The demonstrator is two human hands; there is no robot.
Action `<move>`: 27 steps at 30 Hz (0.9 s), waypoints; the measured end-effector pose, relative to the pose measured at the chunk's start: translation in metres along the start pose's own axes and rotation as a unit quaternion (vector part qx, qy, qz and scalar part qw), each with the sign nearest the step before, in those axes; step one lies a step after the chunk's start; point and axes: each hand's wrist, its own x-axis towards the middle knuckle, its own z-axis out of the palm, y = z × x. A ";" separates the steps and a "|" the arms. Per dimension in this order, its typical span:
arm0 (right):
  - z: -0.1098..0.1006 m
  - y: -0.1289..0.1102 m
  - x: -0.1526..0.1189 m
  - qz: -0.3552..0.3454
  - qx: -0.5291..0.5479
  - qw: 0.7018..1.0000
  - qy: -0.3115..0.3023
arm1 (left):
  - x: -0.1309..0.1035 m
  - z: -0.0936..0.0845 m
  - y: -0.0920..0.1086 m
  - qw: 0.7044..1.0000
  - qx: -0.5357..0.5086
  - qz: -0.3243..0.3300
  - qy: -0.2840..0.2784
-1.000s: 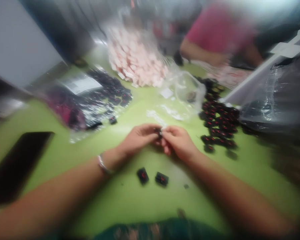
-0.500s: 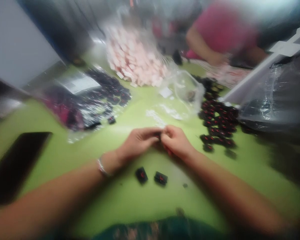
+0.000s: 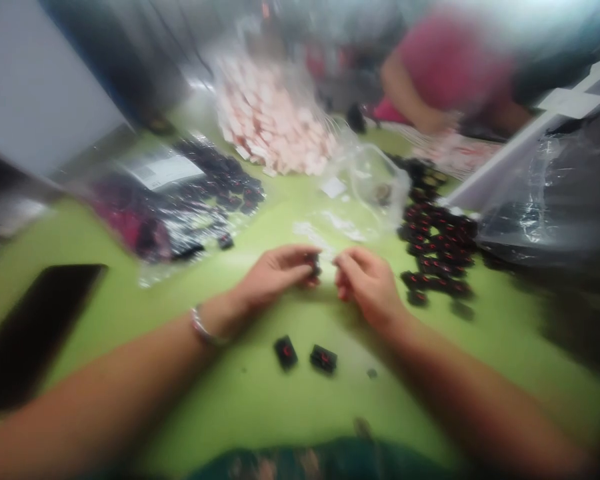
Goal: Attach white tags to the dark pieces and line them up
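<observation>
Above the middle of the green table, my left hand (image 3: 280,275) pinches a small black part (image 3: 314,264) between thumb and fingers. My right hand (image 3: 365,280) is a short gap to the right, its thumb and forefinger pressed together on something small and dark that is too blurred to name. Nearer to me, two black blocks with red marks lie on the table: a left one (image 3: 285,352) and a right one (image 3: 323,359).
A pile of black and red parts (image 3: 437,247) lies right, beside a clear bag (image 3: 555,193). At left are a bag of dark parts (image 3: 180,200) and a black flat object (image 3: 35,333). Pale pieces (image 3: 275,120) fill a bag behind. Across the table sits a person in pink (image 3: 445,67).
My hands have come apart; the right hand has moved a little to the right. The black part now shows in my left fingers. The two blocks lie as before.
</observation>
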 end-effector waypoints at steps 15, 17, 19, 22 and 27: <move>0.019 0.041 -0.070 -0.522 -0.446 0.695 -0.213 | -0.009 -0.001 0.015 0.892 0.410 0.090 -0.169; -0.011 0.055 -0.067 -0.522 -0.435 0.715 -0.164 | -0.013 0.006 0.012 0.857 0.442 0.131 -0.229; -0.045 0.066 -0.062 -0.472 -0.466 0.739 -0.118 | -0.018 0.014 0.005 0.849 0.428 0.156 -0.269; -0.088 0.074 -0.050 -0.382 -0.531 0.756 -0.039 | -0.024 0.023 -0.006 0.870 0.365 0.166 -0.286; -0.090 0.060 -0.049 -0.364 -0.464 0.807 0.040 | -0.012 0.008 0.005 0.867 0.402 0.288 -0.069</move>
